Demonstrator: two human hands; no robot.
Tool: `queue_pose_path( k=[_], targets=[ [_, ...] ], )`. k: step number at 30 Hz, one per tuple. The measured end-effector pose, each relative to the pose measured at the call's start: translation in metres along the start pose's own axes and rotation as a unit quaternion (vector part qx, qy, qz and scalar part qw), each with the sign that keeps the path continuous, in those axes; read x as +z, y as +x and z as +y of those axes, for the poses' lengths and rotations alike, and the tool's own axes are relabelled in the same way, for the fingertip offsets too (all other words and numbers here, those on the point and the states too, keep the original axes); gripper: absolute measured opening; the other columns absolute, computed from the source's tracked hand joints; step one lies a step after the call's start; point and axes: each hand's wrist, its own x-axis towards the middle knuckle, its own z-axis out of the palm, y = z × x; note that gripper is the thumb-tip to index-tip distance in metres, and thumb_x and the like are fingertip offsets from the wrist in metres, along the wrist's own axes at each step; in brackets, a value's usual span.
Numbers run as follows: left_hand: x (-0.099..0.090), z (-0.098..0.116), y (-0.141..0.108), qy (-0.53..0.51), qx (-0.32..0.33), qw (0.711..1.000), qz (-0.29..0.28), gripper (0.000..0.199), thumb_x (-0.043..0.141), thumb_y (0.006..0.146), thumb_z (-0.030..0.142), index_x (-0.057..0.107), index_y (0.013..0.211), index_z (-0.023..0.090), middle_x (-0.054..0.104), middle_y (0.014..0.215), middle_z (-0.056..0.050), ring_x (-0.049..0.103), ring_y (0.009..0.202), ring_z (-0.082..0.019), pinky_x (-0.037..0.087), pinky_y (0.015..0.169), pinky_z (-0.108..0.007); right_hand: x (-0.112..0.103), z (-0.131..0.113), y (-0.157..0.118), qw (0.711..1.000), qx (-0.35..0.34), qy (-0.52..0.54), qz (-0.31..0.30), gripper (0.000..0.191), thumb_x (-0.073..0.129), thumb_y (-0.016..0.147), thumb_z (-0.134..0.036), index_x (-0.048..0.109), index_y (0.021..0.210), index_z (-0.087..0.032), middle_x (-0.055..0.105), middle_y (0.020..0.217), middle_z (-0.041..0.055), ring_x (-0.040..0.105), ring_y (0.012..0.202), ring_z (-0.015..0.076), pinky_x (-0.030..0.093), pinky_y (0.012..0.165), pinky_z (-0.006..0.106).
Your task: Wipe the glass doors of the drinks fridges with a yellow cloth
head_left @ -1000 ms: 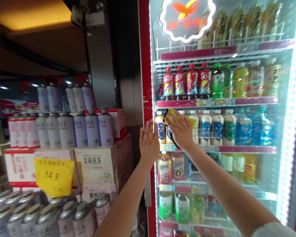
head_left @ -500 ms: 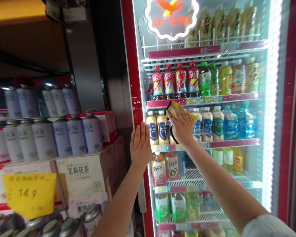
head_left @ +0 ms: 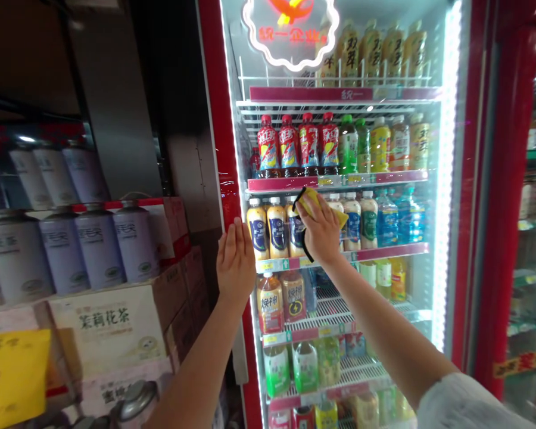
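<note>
My right hand (head_left: 322, 233) presses a yellow cloth (head_left: 311, 201) with a black edge against the glass door (head_left: 370, 71) of a lit drinks fridge. The cloth is bunched under my fingers, in front of the shelf of bottles with blue labels. My left hand (head_left: 236, 256) lies flat on the red door frame (head_left: 224, 179) at the fridge's left side, fingers stretched upward and holding nothing. Behind the glass, red-capped bottles (head_left: 308, 143) stand on the shelf above the cloth.
To the left, lilac cans (head_left: 134, 241) stand on stacked cartons (head_left: 111, 322), with a yellow price sign (head_left: 15, 375) in front. A dark pillar (head_left: 116, 101) rises behind them. Another red-framed fridge (head_left: 509, 208) is at the right. A glowing sign (head_left: 290, 33) hangs at the top.
The view has swung right, bringing the second fridge in. My right hand and the cloth have slid slightly right across the glass, uncovering more of a bottle. My left hand stays on the frame.
</note>
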Motion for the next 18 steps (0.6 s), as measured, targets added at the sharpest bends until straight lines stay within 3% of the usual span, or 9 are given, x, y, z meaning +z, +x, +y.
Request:
queue_pose_path(
  k=[2,5,9,13,16,18],
  targets=[
    [0.000,0.001,0.000,-0.003,0.002,1.000,-0.004,0.074,0.039,0.100,0.007,0.003,0.165,0.015,0.026,0.165,-0.016,0.023,0.156,-0.028,0.026,0.130,-0.049,-0.004,-0.002,-0.021,1.000,0.025,-0.010,0.013,0.067,0.037,0.103,-0.014,0.024,0.163,-0.040,0.053,0.155,0.0028,0.037,0.151,0.0349,0.042,0.111,0.058],
    [0.000,0.000,0.000,-0.008,0.003,1.000,-0.006,0.074,0.041,0.100,0.007,0.007,0.165,0.015,0.027,0.165,-0.016,0.023,0.156,-0.028,0.026,0.130,-0.050,-0.005,-0.010,-0.039,0.999,-0.019,-0.028,-0.003,0.068,0.040,0.102,-0.013,0.025,0.163,-0.039,0.055,0.154,0.0020,0.040,0.149,0.0325,0.043,0.112,0.055],
    [0.000,-0.002,0.002,-0.012,0.016,1.000,0.005,0.074,0.043,0.099,0.008,0.012,0.165,0.018,0.028,0.165,-0.013,0.023,0.156,-0.027,0.025,0.130,-0.050,-0.009,0.001,-0.017,0.994,-0.081,-0.054,-0.049,0.063,0.043,0.101,-0.012,0.038,0.158,-0.038,0.054,0.155,-0.0023,0.039,0.150,0.0277,0.042,0.115,0.050],
    [-0.005,0.001,0.000,-0.007,0.026,1.000,0.004,0.075,0.045,0.098,0.008,0.014,0.165,0.020,0.027,0.166,-0.013,0.023,0.156,-0.026,0.020,0.130,-0.053,-0.020,0.027,-0.006,0.996,-0.018,-0.059,-0.061,0.062,0.039,0.102,-0.012,0.040,0.157,-0.040,0.051,0.157,-0.0023,0.034,0.153,0.0285,0.038,0.118,0.052],
    [-0.008,0.009,-0.004,0.005,0.044,0.999,-0.003,0.078,0.046,0.096,0.006,0.011,0.165,0.019,0.026,0.166,-0.013,0.022,0.156,-0.026,0.016,0.131,-0.053,-0.023,0.027,-0.028,0.997,0.036,-0.044,-0.044,0.063,0.038,0.101,-0.011,0.037,0.158,-0.039,0.051,0.158,0.0006,0.031,0.155,0.0299,0.038,0.117,0.056],
    [-0.007,0.017,-0.005,0.014,0.069,0.997,-0.012,0.080,0.045,0.095,0.005,0.009,0.165,0.017,0.026,0.166,-0.013,0.021,0.157,-0.025,0.015,0.132,-0.052,-0.020,0.018,-0.040,0.998,0.016,-0.033,-0.048,0.061,0.039,0.101,-0.011,0.041,0.157,-0.037,0.052,0.157,0.0008,0.030,0.155,0.0288,0.038,0.118,0.054]
  ],
)
